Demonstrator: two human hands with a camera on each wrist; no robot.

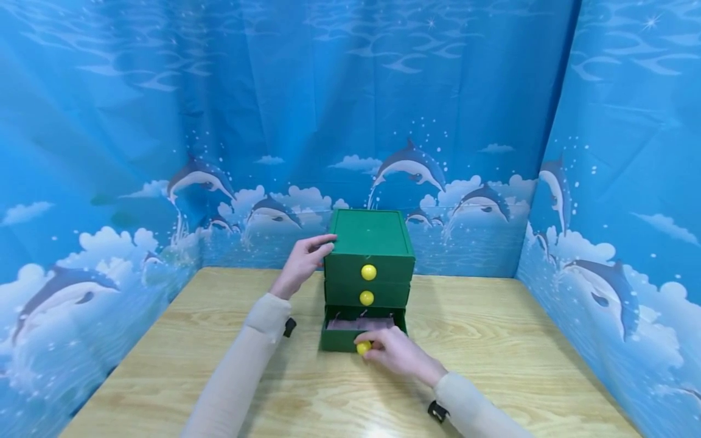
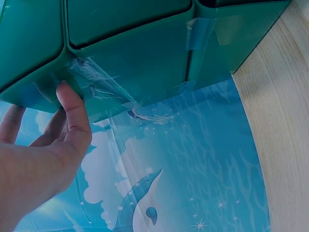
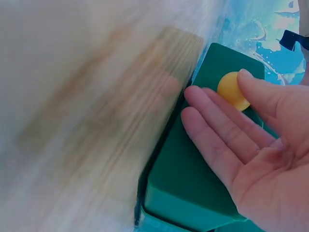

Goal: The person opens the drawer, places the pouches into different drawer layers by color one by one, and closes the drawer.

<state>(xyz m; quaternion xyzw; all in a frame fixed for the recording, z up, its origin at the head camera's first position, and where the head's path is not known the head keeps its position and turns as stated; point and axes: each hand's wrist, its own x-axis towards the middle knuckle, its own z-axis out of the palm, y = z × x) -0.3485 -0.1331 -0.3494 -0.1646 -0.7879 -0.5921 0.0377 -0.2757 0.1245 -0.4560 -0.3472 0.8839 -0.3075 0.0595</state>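
Observation:
A green cabinet (image 1: 372,232) with three stacked drawers stands on the table, a yellow knob on each front. Its bottom drawer (image 1: 336,342) is pulled partly out, showing a pale purple item (image 1: 342,324), perhaps fabric, inside. My right hand (image 1: 398,353) pinches the bottom drawer's yellow knob (image 3: 229,91) between thumb and index finger; the other fingers extend along the green front in the right wrist view. My left hand (image 1: 300,264) rests against the cabinet's upper left side. In the left wrist view its thumb (image 2: 72,104) touches the green wall near clear tape.
The upper knob (image 1: 369,272) and middle knob (image 1: 366,298) sit on closed drawers. A light wooden table (image 1: 219,316) lies beneath. Blue dolphin-print cloth (image 1: 306,121) surrounds the table at the back and sides.

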